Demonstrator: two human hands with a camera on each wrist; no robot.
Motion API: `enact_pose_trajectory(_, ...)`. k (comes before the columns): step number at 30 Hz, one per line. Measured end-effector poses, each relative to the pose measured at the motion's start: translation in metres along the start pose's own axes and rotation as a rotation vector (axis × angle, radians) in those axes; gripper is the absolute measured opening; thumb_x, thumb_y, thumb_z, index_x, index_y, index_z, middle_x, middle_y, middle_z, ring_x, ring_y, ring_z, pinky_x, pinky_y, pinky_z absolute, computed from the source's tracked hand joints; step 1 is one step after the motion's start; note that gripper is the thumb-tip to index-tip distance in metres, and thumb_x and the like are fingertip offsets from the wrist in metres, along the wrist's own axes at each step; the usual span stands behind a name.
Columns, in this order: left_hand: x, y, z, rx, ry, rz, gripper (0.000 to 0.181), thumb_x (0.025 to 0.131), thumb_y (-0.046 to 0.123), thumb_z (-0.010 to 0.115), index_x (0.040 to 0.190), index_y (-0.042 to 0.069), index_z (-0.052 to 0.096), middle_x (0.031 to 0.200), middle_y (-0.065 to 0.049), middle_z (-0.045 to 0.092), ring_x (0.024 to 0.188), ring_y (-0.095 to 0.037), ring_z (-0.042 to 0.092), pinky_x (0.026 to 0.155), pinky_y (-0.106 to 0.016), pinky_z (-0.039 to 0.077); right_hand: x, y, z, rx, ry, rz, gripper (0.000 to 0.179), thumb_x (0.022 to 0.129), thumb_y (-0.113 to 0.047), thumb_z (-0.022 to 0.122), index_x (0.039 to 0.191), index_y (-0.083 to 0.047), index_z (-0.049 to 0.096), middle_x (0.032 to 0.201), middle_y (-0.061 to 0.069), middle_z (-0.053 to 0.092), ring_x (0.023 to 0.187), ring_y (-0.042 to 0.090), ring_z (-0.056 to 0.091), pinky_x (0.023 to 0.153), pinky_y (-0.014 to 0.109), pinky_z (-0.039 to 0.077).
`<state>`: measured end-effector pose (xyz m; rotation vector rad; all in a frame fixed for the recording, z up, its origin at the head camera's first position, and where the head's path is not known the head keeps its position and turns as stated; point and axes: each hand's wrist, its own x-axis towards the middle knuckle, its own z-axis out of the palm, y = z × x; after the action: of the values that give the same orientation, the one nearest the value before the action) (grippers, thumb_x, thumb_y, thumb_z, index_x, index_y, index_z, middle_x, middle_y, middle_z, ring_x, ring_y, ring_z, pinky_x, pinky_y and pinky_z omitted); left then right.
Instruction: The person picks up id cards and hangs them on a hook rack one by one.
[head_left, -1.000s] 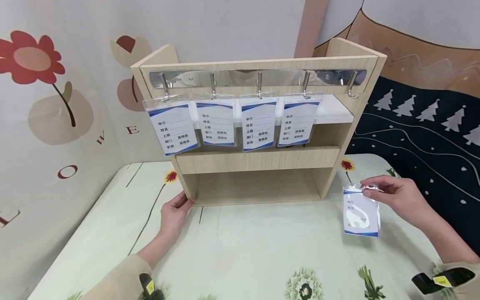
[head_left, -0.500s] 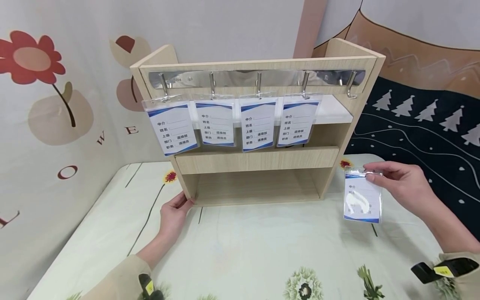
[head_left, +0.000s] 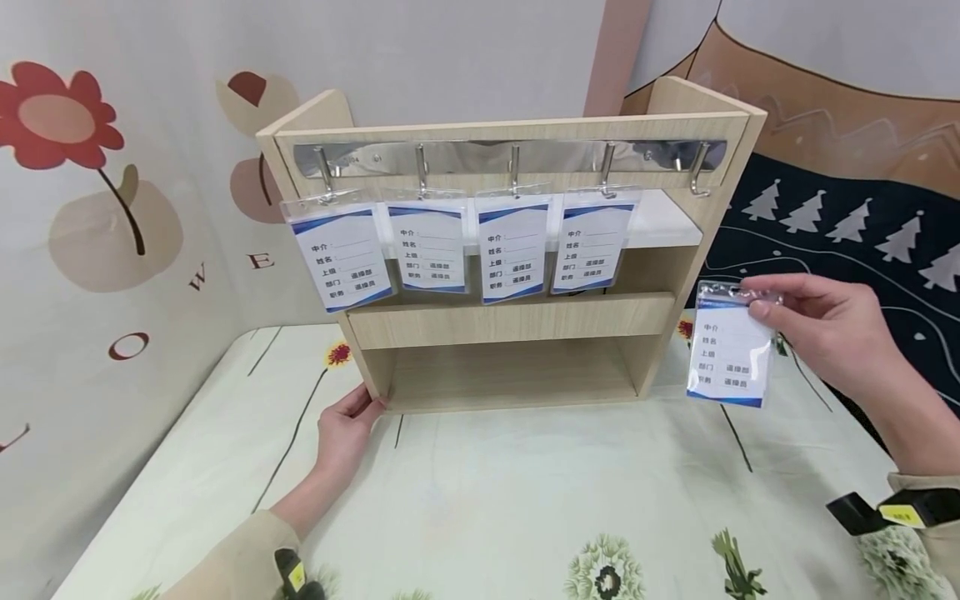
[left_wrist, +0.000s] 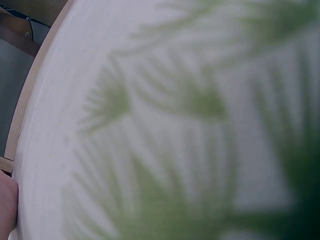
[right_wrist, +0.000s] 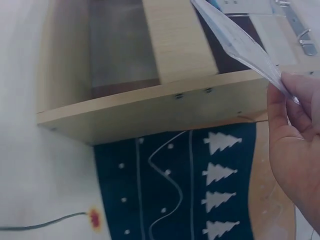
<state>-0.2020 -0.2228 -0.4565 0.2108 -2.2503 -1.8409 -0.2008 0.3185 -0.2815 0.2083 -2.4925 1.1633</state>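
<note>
My right hand point(head_left: 840, 329) pinches the top edge of a clear-sleeved name badge point(head_left: 729, 350) between thumb and fingers, in the air right of the wooden shelf unit point(head_left: 513, 321). In the right wrist view that badge point(right_wrist: 240, 45) shows nearly edge-on. My left hand point(head_left: 347, 429) grips the shelf's lower left front corner, thumb at the front. Several similar badges point(head_left: 513, 250) hang in a row from metal hooks point(head_left: 514, 167) on the shelf's upper rail. The rightmost hook point(head_left: 698, 171) holds no badge. Only a sliver of the left hand point(left_wrist: 7, 205) shows in the left wrist view.
The shelf stands on a bed-like surface with a white flower-print cloth point(head_left: 487, 492). A patterned curtain point(head_left: 465, 58) hangs behind and to the left. A dark tree-print fabric point(head_left: 825, 242) is at the right. The shelf's open lower compartment point(head_left: 502, 375) faces me.
My right hand has risen with the badge from low beside the shelf's base to about the height of its middle board. The left hand stays at the shelf corner.
</note>
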Motion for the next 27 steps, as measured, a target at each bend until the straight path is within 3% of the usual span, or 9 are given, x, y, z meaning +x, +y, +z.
enact_pose_trajectory(10,0.000,0.000,-0.001,-0.013,0.000,-0.010,0.046,0.100,0.005,0.066,0.144,0.000,0.056,0.140,-0.019,0.058,0.099,0.011,0.062,0.087,-0.011,0.052,0.021,-0.029,-0.002,0.110,0.047,-0.098,0.029,0.098,-0.008,0.069,0.127,-0.007,0.073,0.102,-0.017,0.071,0.081,0.007,0.063,0.075,0.006,0.048)
enact_pose_trajectory(20,-0.001,0.001,0.002,-0.013,0.003,-0.006,0.046,0.099,0.003,0.064,0.144,-0.002,0.055,0.139,-0.022,0.059,0.098,0.011,0.062,0.086,-0.011,0.052,0.035,-0.057,-0.004,0.210,0.097,-0.211,0.032,0.098,-0.001,0.067,0.129,-0.004,0.071,0.113,-0.004,0.070,0.090,0.013,0.064,0.084,0.007,0.050)
enact_pose_trajectory(27,-0.001,0.001,0.000,0.011,0.001,-0.018,0.048,0.099,0.005,0.065,0.146,0.000,0.054,0.140,-0.020,0.059,0.103,0.008,0.061,0.086,-0.011,0.052,0.041,-0.073,0.002,0.241,0.101,-0.308,0.030,0.096,0.003,0.067,0.126,0.004,0.070,0.111,0.001,0.073,0.087,0.017,0.065,0.082,0.010,0.053)
